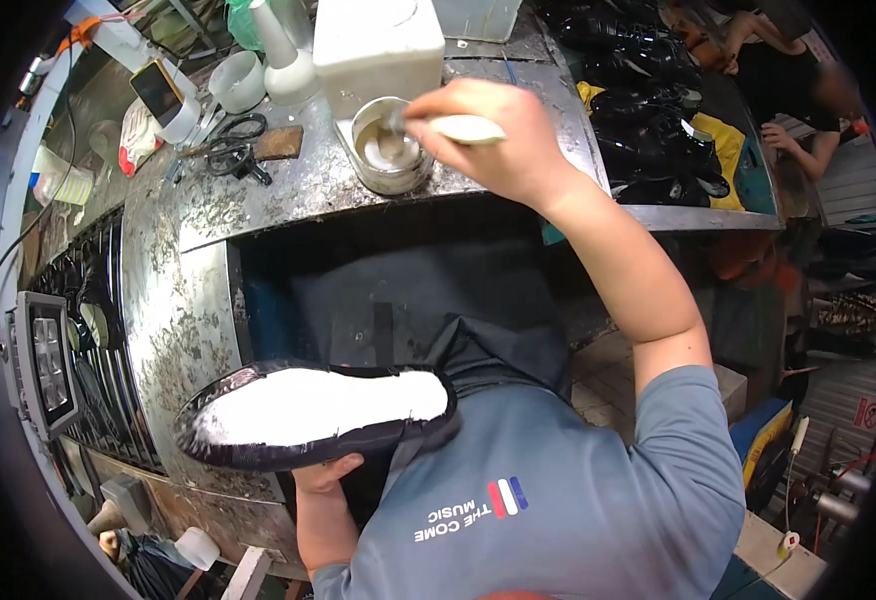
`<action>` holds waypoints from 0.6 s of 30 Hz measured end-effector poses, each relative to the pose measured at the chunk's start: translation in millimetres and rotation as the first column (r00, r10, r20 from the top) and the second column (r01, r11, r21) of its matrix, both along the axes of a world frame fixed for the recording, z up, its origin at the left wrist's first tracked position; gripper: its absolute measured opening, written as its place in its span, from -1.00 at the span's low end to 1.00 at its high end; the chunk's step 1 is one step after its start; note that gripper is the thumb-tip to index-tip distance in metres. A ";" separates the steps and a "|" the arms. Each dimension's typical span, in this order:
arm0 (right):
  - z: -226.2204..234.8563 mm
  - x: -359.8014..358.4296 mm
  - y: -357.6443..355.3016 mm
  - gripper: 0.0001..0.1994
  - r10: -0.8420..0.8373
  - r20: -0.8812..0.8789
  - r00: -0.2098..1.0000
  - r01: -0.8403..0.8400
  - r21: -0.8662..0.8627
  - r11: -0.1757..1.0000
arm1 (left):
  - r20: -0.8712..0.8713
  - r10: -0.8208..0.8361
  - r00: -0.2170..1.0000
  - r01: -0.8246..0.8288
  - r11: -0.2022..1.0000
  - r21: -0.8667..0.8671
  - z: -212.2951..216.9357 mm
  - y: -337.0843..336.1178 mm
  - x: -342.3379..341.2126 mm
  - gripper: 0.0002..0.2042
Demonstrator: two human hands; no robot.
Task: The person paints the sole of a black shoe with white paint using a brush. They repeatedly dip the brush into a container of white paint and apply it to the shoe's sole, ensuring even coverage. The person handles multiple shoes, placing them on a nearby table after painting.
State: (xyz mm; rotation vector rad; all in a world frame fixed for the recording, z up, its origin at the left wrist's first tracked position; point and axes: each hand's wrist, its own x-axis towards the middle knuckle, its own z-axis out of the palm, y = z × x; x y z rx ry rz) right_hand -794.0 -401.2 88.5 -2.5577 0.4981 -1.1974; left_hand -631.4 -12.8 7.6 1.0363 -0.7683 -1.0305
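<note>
Scuffed, paint-flecked grey metal workbench (188,300) curves around the person on the left and across the top of the view, with a dark recess in its middle above the person's lap. At the far edge of the bench, the right hand (503,135) is closed around the pale handle of a small brush (458,128), fingers wrapped tight, with the brush tip dipped into a round open metal tin of whitish glue (388,148) that stands on the bench top. Low in the view, the left hand (326,472) grips from underneath a black glossy shoe upper with a white insole facing up (318,410); only the fingertips show beneath it, clamped on its lower edge. The shoe lies sideways, toe toward the left, held over the lap and the bench's inner edge, well apart from the tin. Just behind the tin stands a white rectangular plastic container (378,42). Left of the tin lie black-handled scissors (233,145) and a small brown block (279,142), with a white cup (237,80) and a white squeeze bottle (283,60) beyond them. To the right of the bench a pile of black glossy shoes (648,110) rests on a shelf, and another person (798,90) sits past them in the top right corner.
</note>
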 end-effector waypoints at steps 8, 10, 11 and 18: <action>-1.8 -5.6 4.0 -0.84 -0.008 0.045 0.999 0.005 0.064 0.998 | 0.667 0.180 0.723 -0.138 0.984 -0.116 54.7 -46.8 0.8 -0.29; -14.5 -7.4 -0.2 -0.83 -0.039 -0.152 0.988 0.052 0.086 0.995 | 0.834 0.230 0.502 -0.126 0.973 -0.192 69.2 -57.5 3.5 -0.35; -17.5 -9.2 1.5 -0.80 -0.025 -0.117 0.993 0.034 0.081 0.996 | 0.890 0.251 0.381 -0.109 0.968 -0.227 77.7 -60.3 4.1 -0.39; -5.4 -28.7 17.6 -0.74 0.125 0.243 0.962 -0.187 0.252 0.950 | 0.963 0.240 -0.121 0.106 0.968 -0.228 122.4 -68.2 20.8 -0.57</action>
